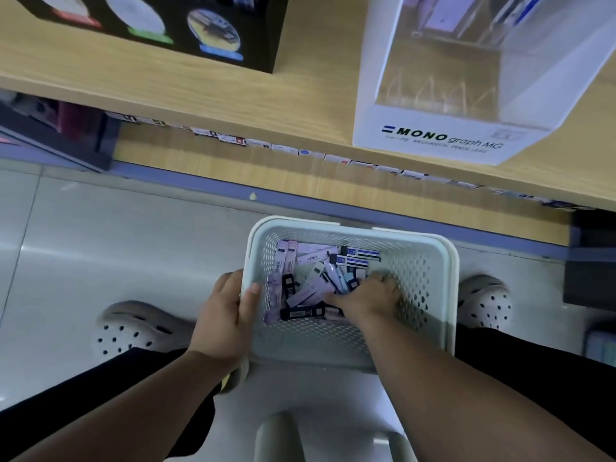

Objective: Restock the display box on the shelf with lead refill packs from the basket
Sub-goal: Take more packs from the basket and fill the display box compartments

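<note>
head | display box (430,143): "MONO graph MG" | left hand (224,323) grips basket (450,295) | right hand (368,299) in lead refill packs (311,259), grip unclear

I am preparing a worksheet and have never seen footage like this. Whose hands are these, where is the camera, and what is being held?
There is no machine here. A person wears one wide-angle camera on the head, looking forward and down, so the arms coming in from the bottom are their own, and so are the shoes on the floor.

The left hand grips the left rim of a pale perforated basket. The right hand reaches inside it, among a loose heap of lead refill packs. Whether it has hold of one cannot be seen.

Above, on the wooden shelf, stands the white display box marked MONO graph MG, which the packs are meant to fill.
</note>
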